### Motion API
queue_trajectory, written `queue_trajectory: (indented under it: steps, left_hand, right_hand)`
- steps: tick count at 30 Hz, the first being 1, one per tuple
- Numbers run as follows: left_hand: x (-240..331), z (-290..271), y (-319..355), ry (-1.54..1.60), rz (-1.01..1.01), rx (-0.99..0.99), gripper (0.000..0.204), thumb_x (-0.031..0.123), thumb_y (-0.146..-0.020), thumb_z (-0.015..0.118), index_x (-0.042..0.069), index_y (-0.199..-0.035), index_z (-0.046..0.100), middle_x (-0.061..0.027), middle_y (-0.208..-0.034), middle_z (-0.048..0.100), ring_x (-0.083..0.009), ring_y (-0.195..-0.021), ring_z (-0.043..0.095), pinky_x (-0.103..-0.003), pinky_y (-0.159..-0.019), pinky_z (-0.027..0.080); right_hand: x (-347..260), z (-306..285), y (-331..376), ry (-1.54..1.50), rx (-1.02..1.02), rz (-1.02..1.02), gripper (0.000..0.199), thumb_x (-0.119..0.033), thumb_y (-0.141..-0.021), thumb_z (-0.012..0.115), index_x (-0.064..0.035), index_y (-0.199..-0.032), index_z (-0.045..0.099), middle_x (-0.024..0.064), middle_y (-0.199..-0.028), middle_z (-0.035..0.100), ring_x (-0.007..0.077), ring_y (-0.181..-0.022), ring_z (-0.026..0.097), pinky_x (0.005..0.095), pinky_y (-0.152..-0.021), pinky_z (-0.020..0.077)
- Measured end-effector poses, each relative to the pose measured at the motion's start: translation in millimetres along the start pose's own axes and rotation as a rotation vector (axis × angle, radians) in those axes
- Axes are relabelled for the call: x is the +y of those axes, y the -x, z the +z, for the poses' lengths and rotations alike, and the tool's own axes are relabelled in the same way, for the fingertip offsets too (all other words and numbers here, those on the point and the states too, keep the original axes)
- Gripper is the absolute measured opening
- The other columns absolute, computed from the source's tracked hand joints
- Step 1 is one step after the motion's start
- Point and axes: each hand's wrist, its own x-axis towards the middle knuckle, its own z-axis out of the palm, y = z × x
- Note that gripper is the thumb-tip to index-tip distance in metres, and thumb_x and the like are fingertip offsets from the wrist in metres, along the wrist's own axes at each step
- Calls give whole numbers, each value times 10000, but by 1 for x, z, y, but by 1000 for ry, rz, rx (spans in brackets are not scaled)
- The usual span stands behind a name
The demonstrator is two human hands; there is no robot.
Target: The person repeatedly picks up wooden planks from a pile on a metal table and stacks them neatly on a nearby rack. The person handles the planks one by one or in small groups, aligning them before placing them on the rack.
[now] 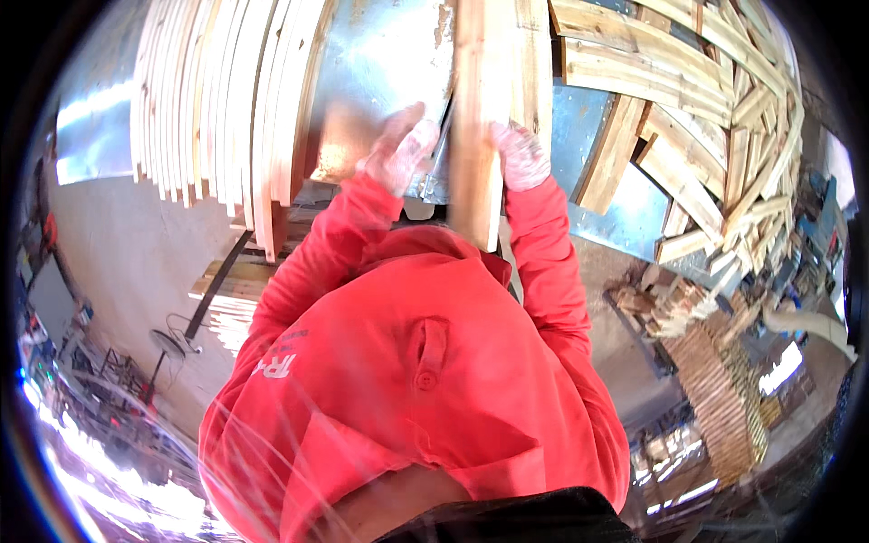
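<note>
A long wooden board [477, 118] runs front to back before my chest, its near end just over my red jacket. My right hand [522, 156] is at the board's right edge, its fingertips on the wood and the far side of its grip hidden. Left of the board, my left hand [398, 149] hovers over the shiny metal tabletop [380, 54], fingers apart and somewhat blurred, holding nothing. Both hands look whitish, from gloves or dust. Another pale board [531, 68] lies alongside, just beyond my right hand.
To the left, a row of boards [217, 90] lies side by side, ends jutting past the table. Loose boards [647, 68] and a heap of offcuts [756, 199] cover the right side. Stacked wood [715, 389] stands on the floor at lower right, and a pale hose [810, 326] passes nearby.
</note>
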Motion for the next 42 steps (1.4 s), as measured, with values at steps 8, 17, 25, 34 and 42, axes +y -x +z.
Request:
queue_trajectory:
  steps: [8,17,25,34,42]
  left_hand:
    - [6,43,-7,-446,-53,-23,483,308,-888,649,-21,-1232,564,-124,-1076,667,-178,-1007,619,-320,-916,476]
    - [32,61,27,-1189,240,392,579,502,-827,654,57,-1195,604,-171,-1082,667,-306,-1001,628,-399,-899,453]
    - [48,-11,23,-1754,218,864,606,417,-859,600,142,-1363,406,-201,-1103,646,-400,-1017,618,-540,-918,439]
    - [65,-49,30,-1980,6,1139,820,456,-821,636,136,-1476,259,-214,-1522,244,-376,-1405,253,-575,-1107,165]
    - [5,97,92,-485,632,326,666,290,-852,670,-13,-1372,385,-173,-1284,531,-245,-1198,500,-351,-1022,399]
  right_hand:
    - [4,-40,39,1380,219,-48,1048,-562,-720,705,-67,-1495,202,259,-1495,280,410,-1376,286,491,-1115,267]
    - [1,-88,32,-327,-293,39,776,-179,-699,736,12,-1368,391,198,-1171,557,325,-1012,584,402,-906,494]
    - [-57,-81,68,-1001,-773,294,772,-198,-679,744,37,-1329,401,163,-1103,563,334,-982,575,439,-920,490]
    - [-39,-83,70,-678,-634,241,768,24,-658,718,-13,-1357,401,104,-1183,531,253,-1045,580,406,-942,517]
    - [-57,-12,77,600,-667,-722,846,-210,-741,769,-33,-1441,328,156,-1276,494,281,-1107,534,375,-1003,427]
